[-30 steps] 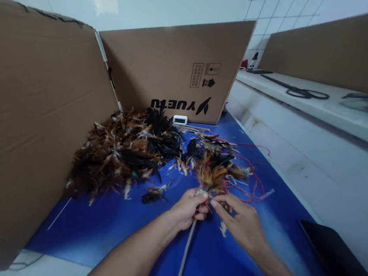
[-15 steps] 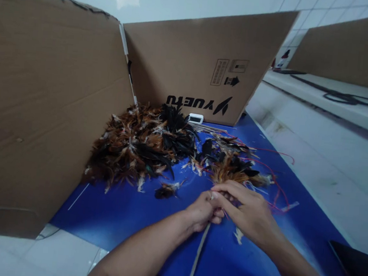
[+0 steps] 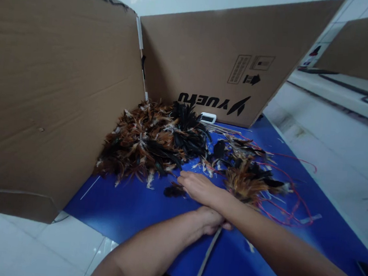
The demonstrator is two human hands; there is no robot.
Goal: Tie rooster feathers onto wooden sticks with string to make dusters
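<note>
My left hand [image 3: 210, 220] is closed around a thin pale stick [image 3: 206, 259], which slants down to the bottom edge. Beyond it lies a bunch of brown and black feathers [image 3: 245, 180]; my right forearm hides whether stick and bunch join. My right hand [image 3: 198, 187] crosses over the left one, its fingers pinched together beside a small dark feather tuft [image 3: 174, 191]. What those fingertips hold, if anything, is hidden. Past them is a large heap of brown and black feathers [image 3: 145, 138].
Tall cardboard panels [image 3: 210, 62] wall the left and back of the blue tabletop [image 3: 125, 210]. Red cord [image 3: 294, 209] loops at the right. A small white digital display [image 3: 208, 118] stands by the back panel. At far right runs a white ledge [image 3: 344, 92] with a black cable.
My right hand has moved away from my left hand, across it to the left, toward the small tuft. The left hand keeps its grip on the stick. The view has shifted slightly.
</note>
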